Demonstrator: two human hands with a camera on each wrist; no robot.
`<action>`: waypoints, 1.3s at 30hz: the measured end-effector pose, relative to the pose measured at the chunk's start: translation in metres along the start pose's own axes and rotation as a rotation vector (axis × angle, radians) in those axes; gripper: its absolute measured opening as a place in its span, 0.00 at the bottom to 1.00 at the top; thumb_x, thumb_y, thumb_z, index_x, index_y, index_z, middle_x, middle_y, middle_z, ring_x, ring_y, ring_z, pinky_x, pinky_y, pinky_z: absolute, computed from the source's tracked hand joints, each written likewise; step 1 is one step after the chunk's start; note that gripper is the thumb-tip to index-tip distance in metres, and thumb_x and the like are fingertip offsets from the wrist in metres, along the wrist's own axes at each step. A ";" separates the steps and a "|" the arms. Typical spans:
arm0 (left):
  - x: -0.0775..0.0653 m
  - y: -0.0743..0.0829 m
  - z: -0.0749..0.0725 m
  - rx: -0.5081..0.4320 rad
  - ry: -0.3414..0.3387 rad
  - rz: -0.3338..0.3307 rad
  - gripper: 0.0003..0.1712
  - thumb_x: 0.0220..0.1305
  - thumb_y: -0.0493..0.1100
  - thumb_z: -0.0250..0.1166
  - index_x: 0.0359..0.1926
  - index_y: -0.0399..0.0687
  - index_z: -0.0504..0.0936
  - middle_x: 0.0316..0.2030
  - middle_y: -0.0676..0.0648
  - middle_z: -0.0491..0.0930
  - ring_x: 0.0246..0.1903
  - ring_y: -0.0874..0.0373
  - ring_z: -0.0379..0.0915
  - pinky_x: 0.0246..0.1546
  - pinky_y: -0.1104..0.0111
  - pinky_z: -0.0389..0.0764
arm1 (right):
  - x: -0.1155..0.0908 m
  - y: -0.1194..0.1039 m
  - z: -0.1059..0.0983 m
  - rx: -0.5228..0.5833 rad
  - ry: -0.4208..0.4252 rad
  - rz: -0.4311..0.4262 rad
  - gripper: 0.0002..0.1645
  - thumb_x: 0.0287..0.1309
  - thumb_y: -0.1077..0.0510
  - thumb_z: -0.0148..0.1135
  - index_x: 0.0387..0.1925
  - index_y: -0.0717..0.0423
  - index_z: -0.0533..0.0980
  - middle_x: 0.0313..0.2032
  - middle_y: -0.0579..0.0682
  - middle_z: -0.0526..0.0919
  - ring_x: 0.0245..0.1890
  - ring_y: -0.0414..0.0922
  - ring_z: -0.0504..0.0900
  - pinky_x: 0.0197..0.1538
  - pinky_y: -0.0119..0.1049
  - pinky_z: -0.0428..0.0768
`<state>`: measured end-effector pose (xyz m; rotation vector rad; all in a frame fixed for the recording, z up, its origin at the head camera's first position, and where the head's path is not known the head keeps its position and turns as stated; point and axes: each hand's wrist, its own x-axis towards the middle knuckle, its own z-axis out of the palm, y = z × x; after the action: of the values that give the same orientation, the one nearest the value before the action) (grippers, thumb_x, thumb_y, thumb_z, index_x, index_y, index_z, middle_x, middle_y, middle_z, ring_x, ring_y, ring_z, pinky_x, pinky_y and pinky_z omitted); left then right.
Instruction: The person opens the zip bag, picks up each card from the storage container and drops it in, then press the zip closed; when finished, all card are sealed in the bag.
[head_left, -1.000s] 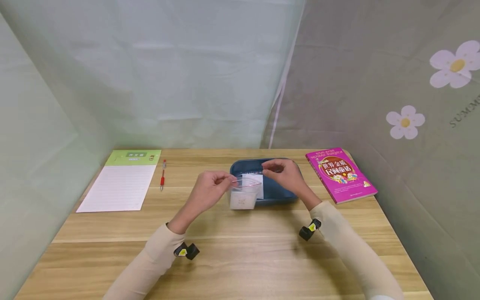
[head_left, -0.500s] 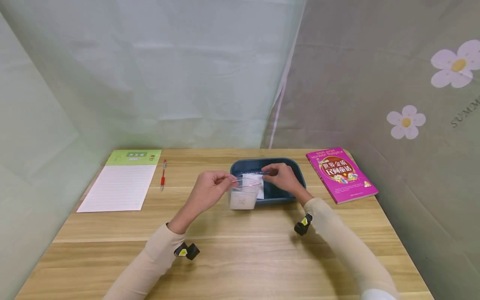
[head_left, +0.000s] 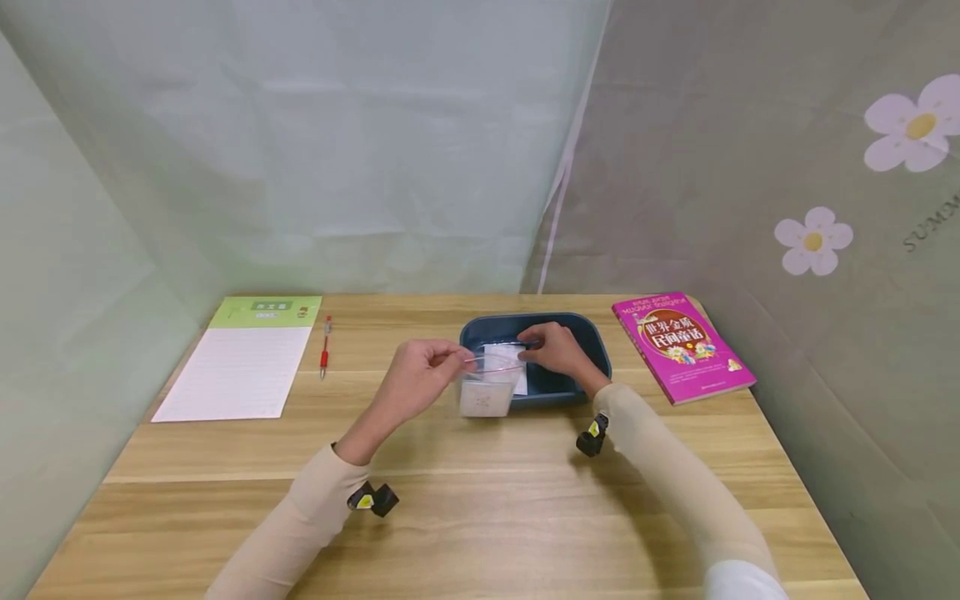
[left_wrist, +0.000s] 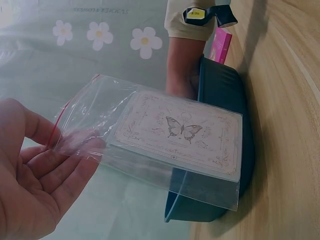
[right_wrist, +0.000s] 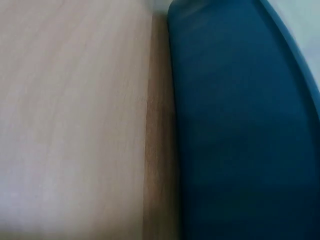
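Observation:
My left hand (head_left: 420, 375) pinches the top corner of a clear zip bag (left_wrist: 112, 107) with a red strip along its mouth. Inside the bag a pale card (left_wrist: 155, 125) shows a printed butterfly and an ornate border. The bag hangs in front of a dark blue basin (head_left: 604, 358). A white paper or card (head_left: 522, 379) lies in that basin, partly seen through the bag. My right hand (head_left: 558, 350) reaches into the basin, its thumb and fingers apart beside the white paper's right edge. In the left wrist view its fingertips are hidden behind the bag.
On the wooden table (head_left: 450, 517), a lined writing pad (head_left: 228, 367) with a green header lies at left, with a red pen (head_left: 325, 350) beside it. A magenta book (head_left: 682, 350) lies to the right of the basin. Fabric walls (head_left: 375, 167) stand behind.
My right hand has moved lower and slightly left into the basin, towards the white paper. The left hand and the bag have stayed nearly in place.

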<state>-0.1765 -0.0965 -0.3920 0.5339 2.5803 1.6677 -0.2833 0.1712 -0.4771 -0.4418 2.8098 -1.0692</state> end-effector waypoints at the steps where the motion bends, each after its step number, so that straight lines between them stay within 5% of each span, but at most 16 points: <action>1: 0.000 0.000 0.000 0.003 0.002 0.002 0.13 0.74 0.39 0.59 0.44 0.39 0.89 0.36 0.46 0.90 0.26 0.57 0.79 0.20 0.71 0.67 | 0.001 0.000 0.000 -0.007 -0.005 0.003 0.19 0.58 0.58 0.74 0.51 0.57 0.85 0.49 0.56 0.88 0.45 0.49 0.88 0.48 0.44 0.84; 18: 0.001 0.000 0.000 0.008 0.012 -0.004 0.12 0.74 0.39 0.60 0.43 0.41 0.90 0.36 0.47 0.90 0.30 0.58 0.82 0.25 0.71 0.75 | 0.005 0.001 0.006 -0.087 -0.009 -0.008 0.19 0.53 0.64 0.77 0.49 0.56 0.86 0.46 0.54 0.88 0.45 0.49 0.85 0.52 0.45 0.82; 31: 0.000 0.001 0.000 0.003 0.011 -0.008 0.11 0.73 0.39 0.61 0.43 0.40 0.90 0.38 0.46 0.90 0.36 0.48 0.86 0.30 0.71 0.80 | -0.001 0.000 -0.006 0.108 0.025 0.052 0.20 0.53 0.64 0.77 0.49 0.57 0.85 0.44 0.55 0.87 0.41 0.48 0.87 0.46 0.43 0.84; 39: 0.000 0.000 -0.002 -0.003 0.004 -0.003 0.12 0.74 0.39 0.61 0.43 0.39 0.89 0.38 0.45 0.90 0.35 0.56 0.86 0.29 0.71 0.79 | -0.006 0.001 -0.013 0.170 0.041 0.052 0.19 0.54 0.61 0.77 0.49 0.56 0.85 0.42 0.53 0.89 0.42 0.47 0.87 0.48 0.43 0.84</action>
<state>-0.1773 -0.0983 -0.3908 0.5274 2.5791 1.6737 -0.2805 0.1814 -0.4681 -0.3314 2.7181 -1.3070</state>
